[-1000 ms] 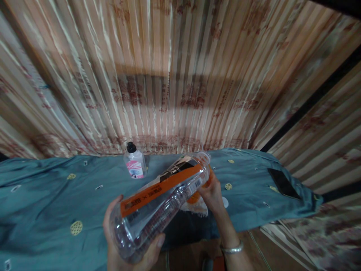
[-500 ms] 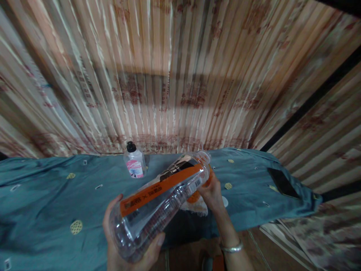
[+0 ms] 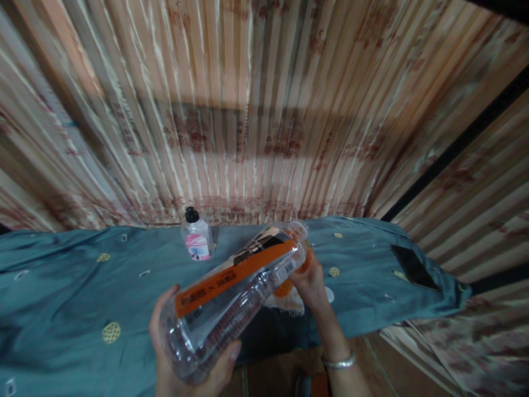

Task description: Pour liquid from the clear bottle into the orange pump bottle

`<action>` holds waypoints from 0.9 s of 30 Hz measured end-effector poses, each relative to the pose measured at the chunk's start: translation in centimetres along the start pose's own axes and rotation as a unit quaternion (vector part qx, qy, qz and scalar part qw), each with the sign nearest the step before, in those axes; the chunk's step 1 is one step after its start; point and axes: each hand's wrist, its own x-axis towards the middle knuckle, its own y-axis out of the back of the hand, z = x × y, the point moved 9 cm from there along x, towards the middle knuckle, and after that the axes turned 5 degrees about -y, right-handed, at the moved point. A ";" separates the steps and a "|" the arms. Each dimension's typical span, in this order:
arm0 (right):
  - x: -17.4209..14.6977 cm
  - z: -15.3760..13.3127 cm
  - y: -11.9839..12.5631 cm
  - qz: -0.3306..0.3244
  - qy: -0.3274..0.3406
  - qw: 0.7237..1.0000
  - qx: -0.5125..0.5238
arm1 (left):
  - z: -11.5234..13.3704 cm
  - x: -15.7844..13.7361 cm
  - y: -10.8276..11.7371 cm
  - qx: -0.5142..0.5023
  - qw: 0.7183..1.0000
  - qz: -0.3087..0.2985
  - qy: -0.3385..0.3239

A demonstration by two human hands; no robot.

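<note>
A large clear plastic bottle (image 3: 231,298) with an orange and black label is held tilted above the bed or table cover, its neck pointing up and to the right. My left hand (image 3: 198,369) is wrapped round the bottle's base, the thumb on the near side. My right hand (image 3: 309,284) grips it close to the neck; most of its fingers are hidden behind the bottle. Below the bottle, a white cloth with a frayed edge (image 3: 291,307) and an orange patch (image 3: 284,288) show in part. The bottle looks empty.
A small clear bottle with a black cap and pink label (image 3: 197,240) stands at the back. To the right lie a dark phone (image 3: 414,267) and a small white disc (image 3: 329,295). The teal patterned cover (image 3: 74,298) meets a pleated curtain (image 3: 248,138) behind.
Almost nothing differs. Both hands keep the same hold on the bottle, which has shifted very slightly to the left.
</note>
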 end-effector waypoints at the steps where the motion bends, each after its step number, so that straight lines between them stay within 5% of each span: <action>1: 0.0 0.0 0.0 -0.001 -0.001 1.000 0.003 | 0.2 0.0 0.0 0.005 1.000 0.001 -0.006; 27: 0.1 0.0 -0.2 -0.006 0.007 1.000 0.013 | -1.9 -0.1 0.2 -0.010 1.000 -0.010 0.028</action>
